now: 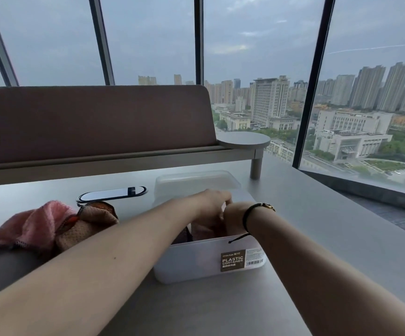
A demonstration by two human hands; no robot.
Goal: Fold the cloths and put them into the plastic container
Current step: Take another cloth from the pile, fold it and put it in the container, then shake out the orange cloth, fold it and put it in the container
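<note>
Head view: both hands are down inside the plastic container (196, 259), left hand (212, 202) and right hand (233, 220) together over a pinkish cloth (203, 230) (grip hidden, cannot tell). Left of them, pink cloth (30, 225) and brown cloth (87, 225) wait on the table (317, 226).

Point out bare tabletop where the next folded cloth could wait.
Bare table right of the plastic container, and the near strip before it. Crowded left: pink cloth, brown cloth, and both hands over the container.
</note>
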